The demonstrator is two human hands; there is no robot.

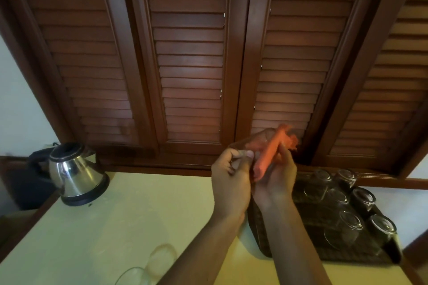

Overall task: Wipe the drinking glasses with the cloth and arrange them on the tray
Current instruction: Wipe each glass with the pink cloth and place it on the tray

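Observation:
My left hand [230,178] grips a clear drinking glass [250,142], held up above the table in front of the shutters. My right hand [276,174] holds an orange cloth [271,151] pushed into and against that glass. On the right lies a dark tray [308,213] with several glasses [345,222] standing upside down on it. Two more clear glasses [159,259] stand on the pale table [115,215] near its front edge, partly behind my left forearm.
A steel electric kettle [74,173] on a black base stands at the table's back left corner. Brown louvred wooden shutters [192,65] rise behind the table. The tray reaches close to the table's right edge.

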